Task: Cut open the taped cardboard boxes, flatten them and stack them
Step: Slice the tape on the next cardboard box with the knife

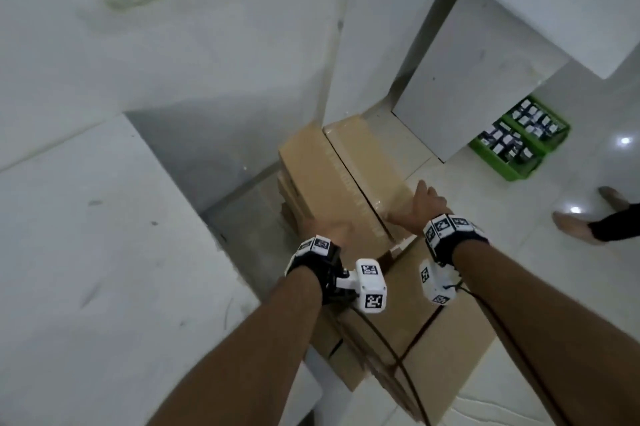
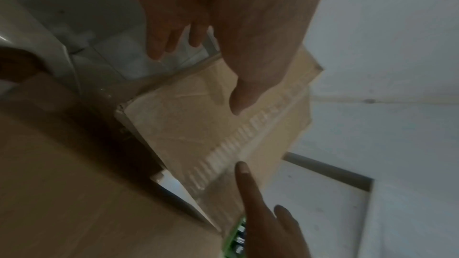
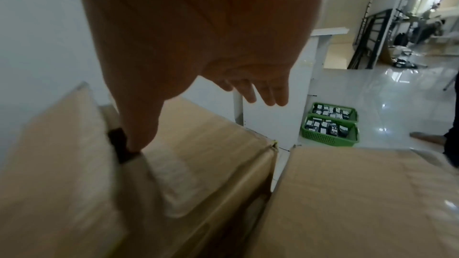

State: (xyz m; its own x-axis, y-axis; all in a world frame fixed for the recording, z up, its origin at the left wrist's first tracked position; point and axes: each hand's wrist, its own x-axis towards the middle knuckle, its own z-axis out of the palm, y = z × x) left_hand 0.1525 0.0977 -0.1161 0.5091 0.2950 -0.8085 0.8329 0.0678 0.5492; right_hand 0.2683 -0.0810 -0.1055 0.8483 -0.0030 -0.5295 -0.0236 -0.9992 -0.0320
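A taped cardboard box [image 1: 308, 162] stands on the floor against the white wall, its top seam split into a dark gap between two flaps. My left hand [image 1: 329, 229] reaches over the near left part of the top, fingers straight, holding nothing; its thumb [image 2: 237, 103] hovers above the taped flap [image 2: 178, 125]. My right hand [image 1: 419, 207] lies on the right flap with fingers spread. In the right wrist view its thumb [image 3: 139, 132] pushes down into the gap in the box [image 3: 211, 144]. A second cardboard box [image 1: 415, 332] lies below my wrists.
Two green baskets [image 1: 519, 145] with small packets sit on the floor at the right, beside a white panel [image 1: 467, 79]. Another person's feet [image 1: 571, 224] stand on the glossy tiles at the far right. A white slab [image 1: 86, 235] fills the left side.
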